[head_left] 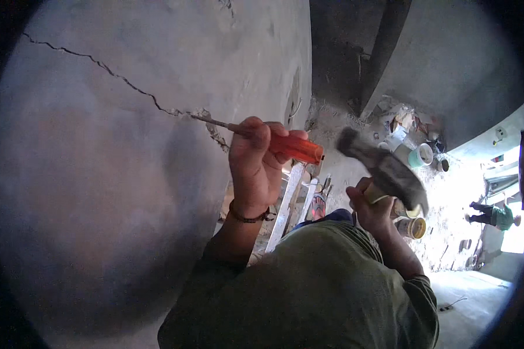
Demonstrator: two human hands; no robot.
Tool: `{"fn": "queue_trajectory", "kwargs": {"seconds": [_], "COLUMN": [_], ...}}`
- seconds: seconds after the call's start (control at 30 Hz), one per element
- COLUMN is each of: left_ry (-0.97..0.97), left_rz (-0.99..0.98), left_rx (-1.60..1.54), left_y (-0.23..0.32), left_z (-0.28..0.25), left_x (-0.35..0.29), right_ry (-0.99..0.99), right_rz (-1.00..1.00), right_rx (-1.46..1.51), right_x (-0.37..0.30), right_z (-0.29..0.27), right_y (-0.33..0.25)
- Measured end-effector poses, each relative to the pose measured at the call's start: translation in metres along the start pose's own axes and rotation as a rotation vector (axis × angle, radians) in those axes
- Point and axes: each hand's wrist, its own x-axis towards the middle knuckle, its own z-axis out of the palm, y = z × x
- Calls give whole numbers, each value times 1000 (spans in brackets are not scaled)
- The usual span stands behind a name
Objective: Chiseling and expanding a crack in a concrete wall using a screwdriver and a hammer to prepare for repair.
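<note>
My left hand (255,166) is closed around the orange handle of a screwdriver (296,148). The metal shaft points left, and its tip meets the wall (116,192) at a chipped spot on a long dark crack (119,77). Broken plaster (218,139) shows just below the tip. To the right, my right hand (371,210) grips a claw hammer (390,174) by its pale handle. The hammer head is apart from the screwdriver's handle end and slightly blurred. A dark bracelet (250,216) circles my left wrist.
Below me are white-splashed ladder rails (286,206). On the floor stand a pale bucket (420,156), a yellowish bucket (413,227) and a rubble pile (403,119). Another person (498,215) stands far right near a bright opening. A loose wire (297,108) sticks out by the wall edge.
</note>
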Motion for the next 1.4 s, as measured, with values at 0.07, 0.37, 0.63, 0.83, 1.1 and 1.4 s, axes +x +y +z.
{"fn": "queue_trajectory", "kwargs": {"seconds": [0.07,0.37,0.63,0.83,1.1,1.4], "left_ry": [38,-87,-75,-141,-196,-165], "left_rz": [-30,-170,-29,16,123,137], "left_rx": [57,6,-82,-147,-370,-360], "left_y": [-4,-9,-1,-2,9,8], "left_z": [-6,23,13,16,40,35], "left_x": [-7,-11,12,19,23,25], "right_ry": [104,166,113,196,71,85], "right_rz": [43,121,41,114,-534,-129], "right_rx": [156,497,342,467,529,375], "right_x": [-12,7,14,17,36,24], "right_z": [-6,-4,-11,-9,-38,-30], "right_y": [30,18,26,15,-32,-7]}}
